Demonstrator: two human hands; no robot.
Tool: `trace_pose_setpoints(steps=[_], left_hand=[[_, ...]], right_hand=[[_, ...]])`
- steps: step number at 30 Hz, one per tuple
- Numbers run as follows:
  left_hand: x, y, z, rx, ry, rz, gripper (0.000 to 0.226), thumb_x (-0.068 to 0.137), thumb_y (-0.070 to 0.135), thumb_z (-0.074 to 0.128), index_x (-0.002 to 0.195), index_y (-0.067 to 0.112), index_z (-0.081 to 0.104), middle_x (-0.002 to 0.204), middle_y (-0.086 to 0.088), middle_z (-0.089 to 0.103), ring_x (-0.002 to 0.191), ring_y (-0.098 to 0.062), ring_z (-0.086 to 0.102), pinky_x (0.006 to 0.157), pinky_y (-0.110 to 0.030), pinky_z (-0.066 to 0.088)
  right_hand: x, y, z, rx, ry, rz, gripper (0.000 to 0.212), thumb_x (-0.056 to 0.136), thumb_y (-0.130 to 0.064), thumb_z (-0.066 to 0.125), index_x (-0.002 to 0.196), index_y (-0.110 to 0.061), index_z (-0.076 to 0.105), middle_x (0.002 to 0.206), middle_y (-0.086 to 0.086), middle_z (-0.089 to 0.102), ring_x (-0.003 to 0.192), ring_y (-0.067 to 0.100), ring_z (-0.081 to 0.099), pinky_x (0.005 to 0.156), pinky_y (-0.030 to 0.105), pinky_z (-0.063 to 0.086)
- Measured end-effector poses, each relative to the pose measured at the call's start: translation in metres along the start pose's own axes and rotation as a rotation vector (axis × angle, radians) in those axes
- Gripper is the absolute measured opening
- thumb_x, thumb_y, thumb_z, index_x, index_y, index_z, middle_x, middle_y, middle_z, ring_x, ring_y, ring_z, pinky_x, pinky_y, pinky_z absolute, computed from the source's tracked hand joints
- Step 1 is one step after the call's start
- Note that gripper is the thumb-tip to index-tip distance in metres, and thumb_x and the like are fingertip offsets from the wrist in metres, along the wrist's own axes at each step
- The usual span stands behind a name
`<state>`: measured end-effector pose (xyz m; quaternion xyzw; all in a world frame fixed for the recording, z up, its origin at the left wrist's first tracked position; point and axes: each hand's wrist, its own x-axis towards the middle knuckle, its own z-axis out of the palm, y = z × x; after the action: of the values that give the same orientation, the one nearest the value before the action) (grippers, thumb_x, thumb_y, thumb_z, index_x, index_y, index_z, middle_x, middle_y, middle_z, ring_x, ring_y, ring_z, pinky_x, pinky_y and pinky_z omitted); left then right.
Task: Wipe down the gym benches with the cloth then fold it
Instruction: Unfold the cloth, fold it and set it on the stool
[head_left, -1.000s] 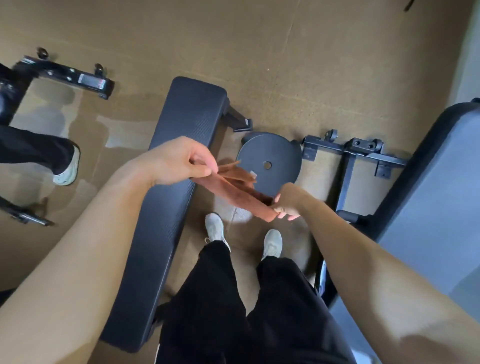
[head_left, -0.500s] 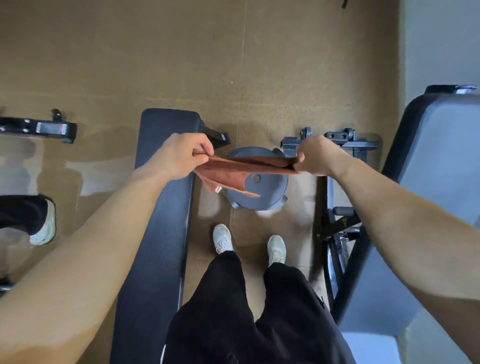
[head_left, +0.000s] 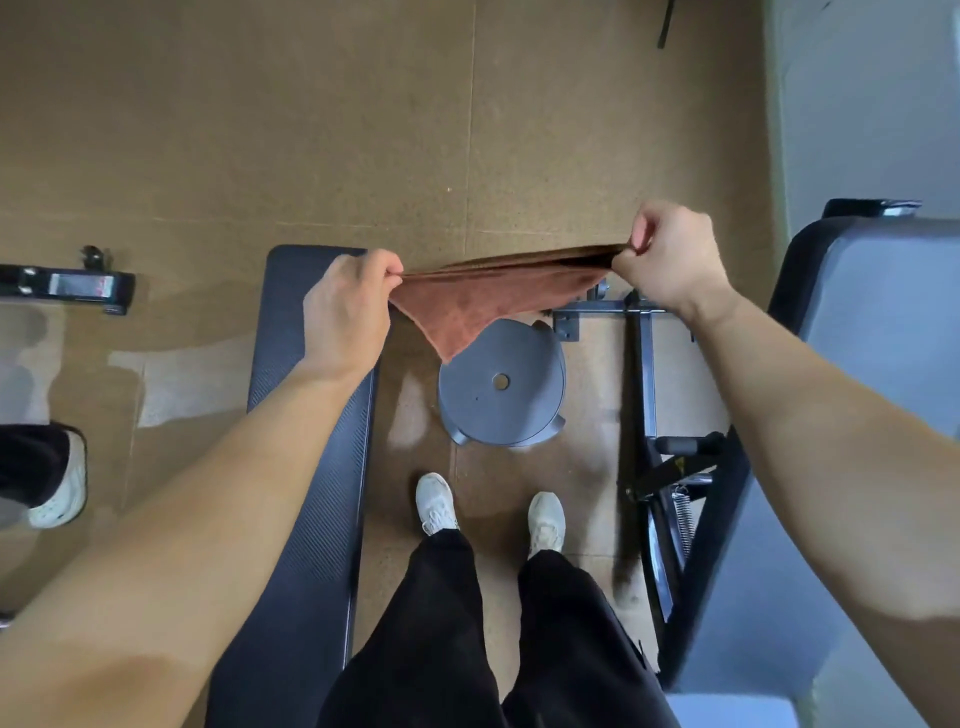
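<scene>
A rust-brown cloth (head_left: 478, 299) hangs stretched in the air between my two hands, its lower corner drooping toward the floor. My left hand (head_left: 348, 306) pinches its left end above the flat black bench (head_left: 311, 467). My right hand (head_left: 670, 260) pinches the right end, held slightly higher. A second, inclined bench with a grey pad (head_left: 872, 338) stands at the right.
A round grey weight plate (head_left: 501, 395) lies on the brown floor just below the cloth, in front of my white shoes (head_left: 436, 501). The incline bench's black metal frame (head_left: 647, 389) sits right of it. Another person's shoe (head_left: 60, 493) and a black equipment foot (head_left: 67, 286) are at left.
My hands have moved apart and upward, pulling the cloth out wider and tauter. The right hand went furthest, up and to the right.
</scene>
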<state>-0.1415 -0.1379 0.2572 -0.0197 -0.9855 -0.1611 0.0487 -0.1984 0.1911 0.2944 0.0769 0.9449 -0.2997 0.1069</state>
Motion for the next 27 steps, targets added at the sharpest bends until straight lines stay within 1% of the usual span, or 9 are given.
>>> trace_pose_setpoints(steps=[2, 5, 10, 12, 17, 20, 23, 24, 27], left_hand=[[-0.024, -0.004, 0.02, 0.0, -0.043, 0.041, 0.009, 0.099, 0.018, 0.054, 0.105, 0.016, 0.06, 0.09, -0.01, 0.062, 0.083, -0.031, 0.058, 0.061, -0.032, 0.035], [-0.073, -0.013, 0.059, -0.003, -0.202, 0.11, 0.012, 0.092, 0.009, 0.061, 0.102, 0.014, 0.061, 0.09, -0.004, 0.067, 0.083, -0.029, 0.062, 0.058, -0.034, 0.045], [-0.143, -0.026, 0.127, 0.042, -0.705, 0.062, 0.015, 0.097, 0.013, 0.054, 0.107, 0.024, 0.053, 0.101, 0.002, 0.068, 0.088, -0.023, 0.065, 0.072, -0.036, 0.05], [-0.156, -0.027, 0.148, 0.008, -0.787, -0.001, 0.011, 0.101, 0.017, 0.049, 0.108, 0.024, 0.053, 0.105, 0.003, 0.069, 0.089, -0.023, 0.064, 0.073, -0.034, 0.045], [-0.127, -0.034, 0.194, -0.091, -0.594, -0.231, 0.01, 0.103, 0.024, 0.048, 0.106, 0.023, 0.057, 0.099, -0.006, 0.07, 0.089, -0.031, 0.064, 0.077, -0.038, 0.048], [-0.092, -0.04, 0.23, -0.209, -0.433, -0.394, 0.015, 0.098, 0.026, 0.056, 0.113, 0.023, 0.058, 0.108, -0.004, 0.07, 0.101, -0.032, 0.063, 0.089, -0.04, 0.05], [-0.084, -0.038, 0.264, -0.408, -0.434, -0.769, 0.074, 0.083, 0.043, 0.076, 0.143, 0.02, 0.04, 0.139, -0.003, 0.056, 0.127, -0.022, 0.054, 0.109, -0.036, 0.04], [-0.091, -0.035, 0.274, -0.492, -0.466, -0.916, 0.084, 0.079, 0.046, 0.079, 0.146, 0.017, 0.037, 0.141, -0.004, 0.055, 0.128, -0.021, 0.053, 0.109, -0.033, 0.039], [-0.128, -0.027, 0.291, -0.463, -0.452, -0.971, 0.052, 0.081, 0.035, 0.08, 0.124, 0.016, 0.059, 0.112, -0.001, 0.068, 0.104, -0.017, 0.063, 0.089, -0.023, 0.043]], right_hand=[[-0.015, 0.022, 0.024, 0.06, -0.008, 0.047, 0.017, 0.074, 0.002, 0.056, 0.081, -0.011, 0.05, 0.077, 0.008, 0.058, 0.069, 0.027, 0.052, 0.063, 0.031, 0.044], [-0.05, 0.068, 0.078, -0.082, -0.158, 0.069, 0.024, 0.074, 0.006, 0.054, 0.086, -0.015, 0.05, 0.087, 0.01, 0.059, 0.079, 0.033, 0.055, 0.071, 0.034, 0.046], [-0.099, 0.133, 0.161, -0.239, -0.498, 0.165, 0.024, 0.081, 0.003, 0.055, 0.095, -0.014, 0.063, 0.103, 0.01, 0.055, 0.092, 0.039, 0.061, 0.083, 0.042, 0.053], [-0.102, 0.147, 0.181, -0.251, -0.549, 0.197, 0.024, 0.083, 0.001, 0.056, 0.097, -0.013, 0.068, 0.105, 0.011, 0.06, 0.096, 0.038, 0.062, 0.085, 0.038, 0.053], [-0.053, 0.162, 0.209, -0.066, -0.413, 0.329, 0.019, 0.086, -0.01, 0.057, 0.088, -0.021, 0.072, 0.094, 0.007, 0.07, 0.088, 0.026, 0.061, 0.083, 0.024, 0.046], [-0.005, 0.171, 0.227, 0.123, -0.347, 0.479, 0.017, 0.087, -0.03, 0.059, 0.098, -0.022, 0.07, 0.098, 0.006, 0.067, 0.084, 0.023, 0.058, 0.08, 0.026, 0.044], [0.009, 0.183, 0.249, 0.301, -0.374, 0.598, 0.074, 0.08, -0.061, 0.063, 0.141, -0.021, 0.049, 0.137, 0.008, 0.054, 0.111, 0.025, 0.059, 0.095, 0.04, 0.049], [0.003, 0.189, 0.258, 0.353, -0.405, 0.639, 0.081, 0.08, -0.061, 0.066, 0.145, -0.02, 0.043, 0.143, 0.007, 0.051, 0.121, 0.026, 0.056, 0.1, 0.044, 0.048], [-0.031, 0.201, 0.28, 0.36, -0.466, 0.625, 0.038, 0.082, -0.036, 0.079, 0.111, -0.022, 0.059, 0.12, 0.003, 0.066, 0.107, 0.024, 0.064, 0.092, 0.038, 0.053]])
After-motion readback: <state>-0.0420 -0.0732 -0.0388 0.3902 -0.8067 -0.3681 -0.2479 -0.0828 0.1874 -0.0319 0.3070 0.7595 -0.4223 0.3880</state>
